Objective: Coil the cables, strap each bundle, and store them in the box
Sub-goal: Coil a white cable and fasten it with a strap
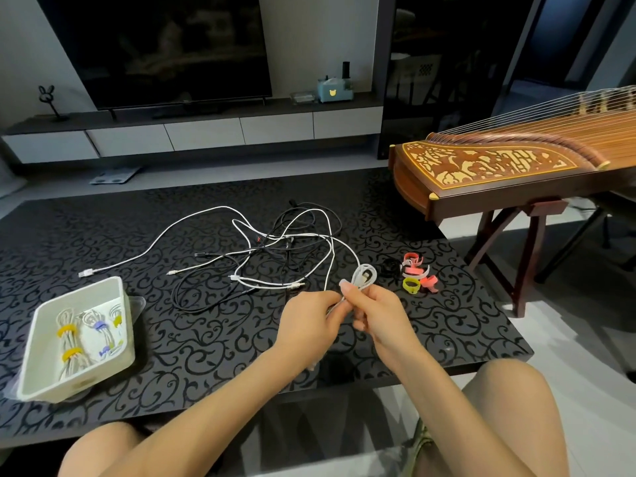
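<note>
The left hand (pixel 309 321) and right hand (pixel 377 313) meet, both pinching a white cable (pixel 358 274); its small loop stands at 12 o'clock from the right fingers. The box (pixel 79 293) with strapped bundles lies at 9 o'clock, loose cables (pixel 275 249) at 11, straps (pixel 418 273) at 2.

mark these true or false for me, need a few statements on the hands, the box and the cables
1. The left hand and right hand both hold a white cable. True.
2. The box is empty. False: it holds strapped bundles.
3. The loose straps lie on the table to the right of the hands. True.
4. Every cable in the tangle is white. False: black ones are mixed in with the white.
</note>
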Tool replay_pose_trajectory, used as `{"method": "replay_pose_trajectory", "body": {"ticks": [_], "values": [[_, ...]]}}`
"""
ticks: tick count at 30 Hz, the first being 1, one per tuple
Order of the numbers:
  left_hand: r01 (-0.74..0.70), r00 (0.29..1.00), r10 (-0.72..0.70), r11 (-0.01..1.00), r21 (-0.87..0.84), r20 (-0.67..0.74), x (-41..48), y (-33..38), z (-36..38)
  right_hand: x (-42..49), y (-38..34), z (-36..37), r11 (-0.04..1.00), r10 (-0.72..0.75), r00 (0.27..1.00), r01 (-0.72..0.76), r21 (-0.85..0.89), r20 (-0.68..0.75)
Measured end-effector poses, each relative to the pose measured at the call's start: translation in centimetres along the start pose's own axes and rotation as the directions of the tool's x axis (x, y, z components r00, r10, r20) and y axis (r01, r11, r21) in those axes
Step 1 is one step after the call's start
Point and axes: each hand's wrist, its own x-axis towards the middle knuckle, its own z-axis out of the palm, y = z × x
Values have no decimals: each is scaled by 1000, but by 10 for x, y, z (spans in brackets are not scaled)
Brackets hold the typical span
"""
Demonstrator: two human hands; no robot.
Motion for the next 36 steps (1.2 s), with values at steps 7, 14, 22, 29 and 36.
{"method": "replay_pose_trajectory", "body": {"ticks": [7,14,22,29,36], "values": [[308,900,86,569,-762,428,-2,3,-13,2,-3,-23,983,-6,921,-66,172,389],[229,945,-28,769,-597,326,2,0,-14,3,-11,-19,994,-60,993,69,-90,99],[56,992,-49,997,-60,112,0,-3,-12,9,-1,-5,997,-28,999,26,-71,-24],[220,948,-65,842,-493,311,0,-8,-19,4,6,-3,998,-14,985,2,68,169],[334,888,-44,747,-575,458,2,-17,-16,7,9,0,1000,-22,998,22,-6,60]]}}
